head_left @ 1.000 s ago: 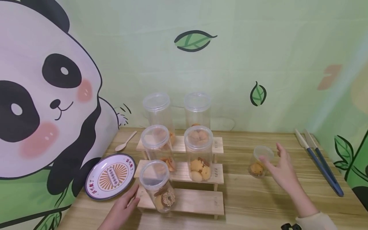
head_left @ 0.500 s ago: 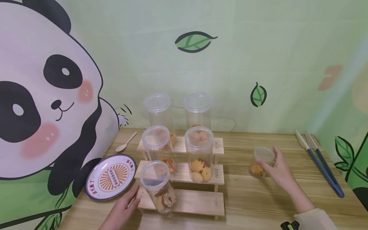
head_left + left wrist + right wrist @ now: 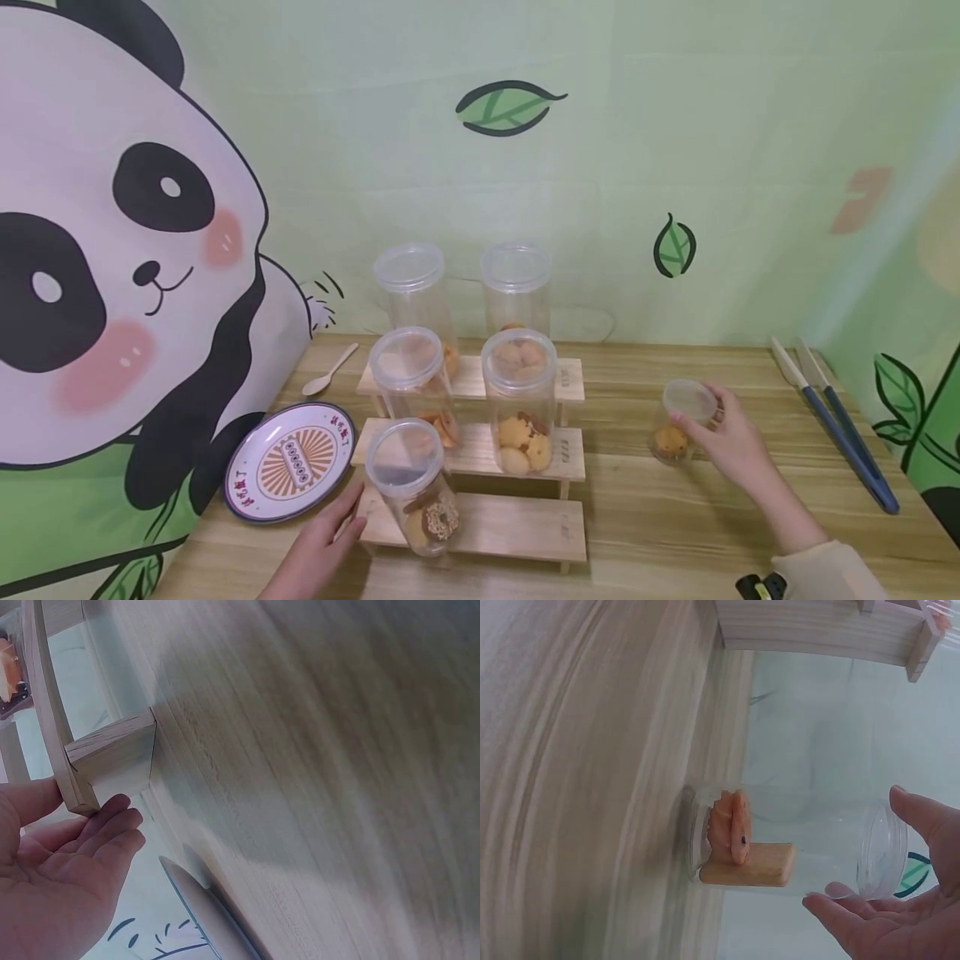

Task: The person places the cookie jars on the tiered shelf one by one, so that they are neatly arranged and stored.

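Observation:
At the right of the head view, my right hand (image 3: 731,446) grips a clear lidded jar (image 3: 672,443) near its top, thumb on the near side. The jar stands upright on the table; in the right wrist view, an orange ridged biscuit (image 3: 731,826) and a tan oblong one (image 3: 759,866) lie at its bottom. My left hand (image 3: 322,537) holds the left end of the stepped wooden stand's (image 3: 517,529) lowest shelf. The left wrist view shows the thumb above the shelf board (image 3: 54,712) and the fingers under it. A jar with a nut-coated ring biscuit (image 3: 440,518) stands on that shelf.
Two jars (image 3: 522,417) of biscuits stand on the middle shelf and two more (image 3: 410,287) on the top one. A patterned plate (image 3: 251,433) and a wooden spoon (image 3: 318,383) lie left of the stand. Blue-handled tongs (image 3: 847,450) lie at the far right.
My right hand has moved from spread beside the jar to gripping it around the top. The left hand stays at the stand.

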Motion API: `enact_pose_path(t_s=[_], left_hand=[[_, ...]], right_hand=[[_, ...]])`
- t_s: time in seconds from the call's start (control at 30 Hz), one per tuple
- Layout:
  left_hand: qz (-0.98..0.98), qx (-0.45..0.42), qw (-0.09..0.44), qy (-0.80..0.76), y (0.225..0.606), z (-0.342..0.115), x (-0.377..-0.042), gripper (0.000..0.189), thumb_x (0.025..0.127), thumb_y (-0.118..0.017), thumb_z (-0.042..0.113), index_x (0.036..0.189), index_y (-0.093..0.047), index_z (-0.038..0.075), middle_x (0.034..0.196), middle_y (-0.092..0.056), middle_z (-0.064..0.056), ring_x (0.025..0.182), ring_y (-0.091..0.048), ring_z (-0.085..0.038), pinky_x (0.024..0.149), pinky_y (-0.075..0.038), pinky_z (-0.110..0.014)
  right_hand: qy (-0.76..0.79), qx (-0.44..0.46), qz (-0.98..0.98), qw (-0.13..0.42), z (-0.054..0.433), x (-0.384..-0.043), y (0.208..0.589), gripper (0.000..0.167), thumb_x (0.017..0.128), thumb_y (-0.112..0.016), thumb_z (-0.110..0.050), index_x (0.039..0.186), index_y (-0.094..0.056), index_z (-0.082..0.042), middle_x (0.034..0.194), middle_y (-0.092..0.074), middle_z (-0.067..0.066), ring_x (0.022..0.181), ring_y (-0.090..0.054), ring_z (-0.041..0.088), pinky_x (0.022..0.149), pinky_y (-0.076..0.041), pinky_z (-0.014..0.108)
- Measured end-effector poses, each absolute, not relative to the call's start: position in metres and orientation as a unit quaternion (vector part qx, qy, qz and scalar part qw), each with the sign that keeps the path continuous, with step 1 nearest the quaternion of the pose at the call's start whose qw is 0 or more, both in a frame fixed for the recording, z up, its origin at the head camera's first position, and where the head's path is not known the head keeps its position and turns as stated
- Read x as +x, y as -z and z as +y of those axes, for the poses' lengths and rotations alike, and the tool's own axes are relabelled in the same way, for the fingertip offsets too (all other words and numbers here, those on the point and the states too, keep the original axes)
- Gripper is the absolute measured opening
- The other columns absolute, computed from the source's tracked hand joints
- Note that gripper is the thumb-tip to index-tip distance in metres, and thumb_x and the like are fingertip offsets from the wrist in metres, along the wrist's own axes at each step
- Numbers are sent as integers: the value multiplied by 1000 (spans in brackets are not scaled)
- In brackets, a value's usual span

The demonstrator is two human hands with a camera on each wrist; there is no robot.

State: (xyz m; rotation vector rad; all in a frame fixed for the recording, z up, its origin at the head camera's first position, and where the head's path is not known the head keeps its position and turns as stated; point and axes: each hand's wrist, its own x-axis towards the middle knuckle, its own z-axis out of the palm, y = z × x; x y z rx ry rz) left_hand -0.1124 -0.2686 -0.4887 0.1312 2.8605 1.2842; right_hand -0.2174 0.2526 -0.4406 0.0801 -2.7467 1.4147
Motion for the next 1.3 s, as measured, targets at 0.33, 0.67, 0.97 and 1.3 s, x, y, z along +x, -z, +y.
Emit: enact_pose_path(t_s=[0.33, 0.67, 0.97, 1.3], left_hand=[[912, 46, -4, -408, 487, -268, -111, 48, 97, -56, 10, 140, -42, -9, 142, -41, -26, 129, -41, -39, 105, -35, -49], [909, 51, -4, -413, 489, -268, -111, 49, 98, -56, 10, 140, -41, -9, 142, -41, -26, 128, -42, -39, 105, -36, -49], [910, 48, 0, -412, 487, -268, -111, 49, 98, -56, 12, 140, -41, -9, 143, -41, -26, 128, -43, -39, 104, -37, -48], [912, 52, -10, -406, 487, -268, -110, 48, 98, -57, 11, 139, -42, -10, 142, -41, -26, 126, -45, -38, 106, -33, -50]], right_hand=[[-477, 41, -876, 63, 250, -206, 425, 81, 91, -68, -33, 145, -24, 10, 135, -38, 38, 121, -42, 53, 95, -44, 53], [-472, 50, -878, 60, 242, -184, 399, 84, 89, -69, -37, 148, -26, 3, 137, -39, 35, 122, -43, 52, 91, -49, 48], [-486, 81, -867, 71, 228, -160, 379, 80, 86, -73, -34, 148, -32, -5, 135, -45, 30, 119, -50, 45, 83, -51, 17], [-469, 94, -875, 76, 213, -137, 368, 75, 82, -77, -32, 144, -40, -10, 132, -52, 24, 117, -54, 38, 87, -52, 33]])
